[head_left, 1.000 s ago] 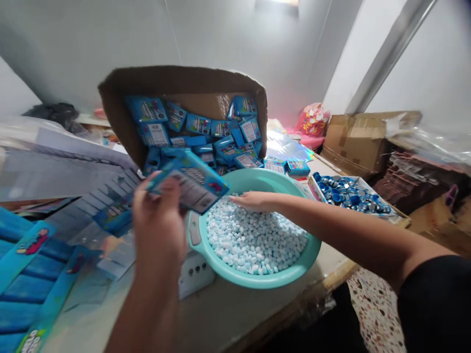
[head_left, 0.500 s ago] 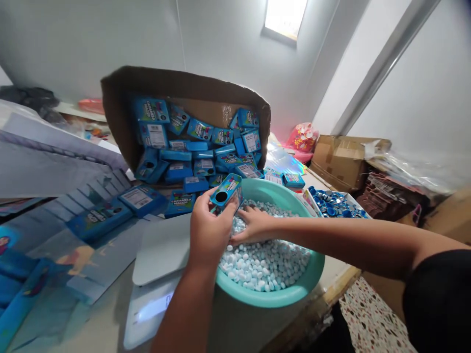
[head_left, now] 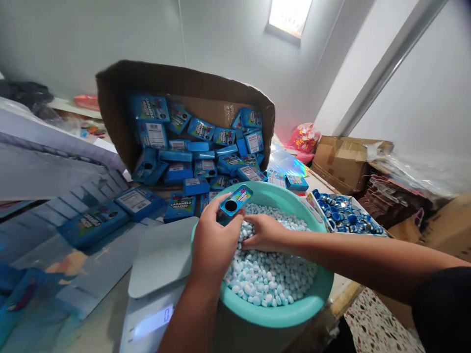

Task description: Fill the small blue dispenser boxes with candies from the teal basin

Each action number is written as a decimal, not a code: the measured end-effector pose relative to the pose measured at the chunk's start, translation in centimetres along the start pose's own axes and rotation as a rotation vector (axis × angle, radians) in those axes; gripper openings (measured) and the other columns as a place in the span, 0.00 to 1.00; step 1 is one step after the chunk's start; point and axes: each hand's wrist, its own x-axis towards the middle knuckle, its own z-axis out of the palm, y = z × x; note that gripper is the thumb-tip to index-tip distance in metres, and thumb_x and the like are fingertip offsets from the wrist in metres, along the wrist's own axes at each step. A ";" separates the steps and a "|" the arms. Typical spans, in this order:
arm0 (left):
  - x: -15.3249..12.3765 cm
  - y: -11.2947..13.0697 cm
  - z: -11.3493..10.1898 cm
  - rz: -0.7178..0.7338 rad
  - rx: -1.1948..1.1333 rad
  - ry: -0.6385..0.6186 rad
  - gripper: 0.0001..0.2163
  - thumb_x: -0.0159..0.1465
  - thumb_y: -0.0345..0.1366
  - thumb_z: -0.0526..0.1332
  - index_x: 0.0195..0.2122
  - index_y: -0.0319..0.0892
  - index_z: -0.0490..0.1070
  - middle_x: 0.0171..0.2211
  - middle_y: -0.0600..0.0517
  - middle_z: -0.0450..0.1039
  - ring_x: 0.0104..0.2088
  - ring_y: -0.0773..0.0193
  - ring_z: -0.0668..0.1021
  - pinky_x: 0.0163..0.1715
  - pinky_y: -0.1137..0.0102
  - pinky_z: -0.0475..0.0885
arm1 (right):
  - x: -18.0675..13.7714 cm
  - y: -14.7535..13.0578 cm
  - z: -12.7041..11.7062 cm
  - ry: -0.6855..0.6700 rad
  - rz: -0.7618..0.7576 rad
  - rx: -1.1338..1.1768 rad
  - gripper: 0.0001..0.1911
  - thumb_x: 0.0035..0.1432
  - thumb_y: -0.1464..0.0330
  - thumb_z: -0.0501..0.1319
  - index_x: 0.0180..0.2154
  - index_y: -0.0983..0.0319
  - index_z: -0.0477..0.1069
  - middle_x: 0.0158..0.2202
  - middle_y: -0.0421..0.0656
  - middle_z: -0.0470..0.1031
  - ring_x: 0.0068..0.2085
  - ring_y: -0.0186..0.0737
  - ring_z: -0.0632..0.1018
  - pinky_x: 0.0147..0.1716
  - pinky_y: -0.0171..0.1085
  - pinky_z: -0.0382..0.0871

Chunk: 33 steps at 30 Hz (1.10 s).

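My left hand is wrapped round a small blue candy tin, tilted, with a dark round hole in its top face. It hovers over the left part of a turquoise basin. Pale blue and white candies fill much of that basin. Among them, just right of the tin, my right hand has its fingers curled round some candies, which show between thumb and fingers. Its fingertips are partly hidden. Under my left forearm stands a digital scale with a lit display.
Behind the basin, a tipped cardboard box holds many blue tins. More tins lie left of the scale. On the right sit a tray of blue round caps and a cardboard carton. The table edge runs along the lower right.
My right hand's fingers, spread in the candies earlier, have curled round some of them. My left hand and the tin have shifted slightly right and down in view, as the camera moved a little.
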 end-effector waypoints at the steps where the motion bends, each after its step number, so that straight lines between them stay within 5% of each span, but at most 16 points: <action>1: -0.1 0.1 0.0 0.001 0.015 -0.016 0.21 0.56 0.40 0.69 0.51 0.47 0.75 0.48 0.47 0.79 0.48 0.53 0.80 0.51 0.58 0.75 | 0.2 0.1 0.1 0.007 0.000 0.004 0.29 0.43 0.60 0.72 0.49 0.57 0.78 0.42 0.42 0.81 0.43 0.50 0.79 0.40 0.39 0.68; 14: 0.2 -0.3 0.1 0.059 0.082 -0.017 0.23 0.56 0.41 0.69 0.55 0.51 0.74 0.51 0.46 0.78 0.51 0.49 0.80 0.52 0.53 0.73 | -0.6 0.3 -2.1 0.127 -0.070 0.085 0.15 0.43 0.67 0.69 0.38 0.57 0.80 0.34 0.40 0.80 0.37 0.45 0.78 0.38 0.39 0.69; 21: -0.4 0.8 -0.1 0.048 0.242 -0.041 0.22 0.59 0.43 0.66 0.55 0.49 0.73 0.52 0.46 0.78 0.53 0.48 0.78 0.54 0.54 0.70 | -1.9 -0.2 -3.7 0.252 0.078 0.742 0.10 0.45 0.63 0.67 0.31 0.59 0.72 0.19 0.34 0.66 0.19 0.31 0.66 0.17 0.31 0.53; 25: -1.3 1.9 0.1 -0.018 0.398 -0.120 0.22 0.61 0.44 0.64 0.57 0.49 0.72 0.52 0.45 0.78 0.52 0.47 0.78 0.52 0.54 0.70 | -2.2 -2.2 -5.4 0.332 0.074 1.096 0.12 0.43 0.66 0.67 0.30 0.59 0.67 0.21 0.34 0.69 0.18 0.29 0.64 0.15 0.28 0.49; 33: -1.9 2.5 0.2 0.095 0.422 -0.244 0.19 0.63 0.39 0.61 0.56 0.46 0.71 0.52 0.44 0.76 0.54 0.50 0.76 0.53 0.57 0.68 | 1.0 -5.4 -7.2 0.348 -0.096 1.500 0.18 0.41 0.67 0.69 0.33 0.57 0.62 0.24 0.32 0.70 0.20 0.28 0.65 0.16 0.27 0.52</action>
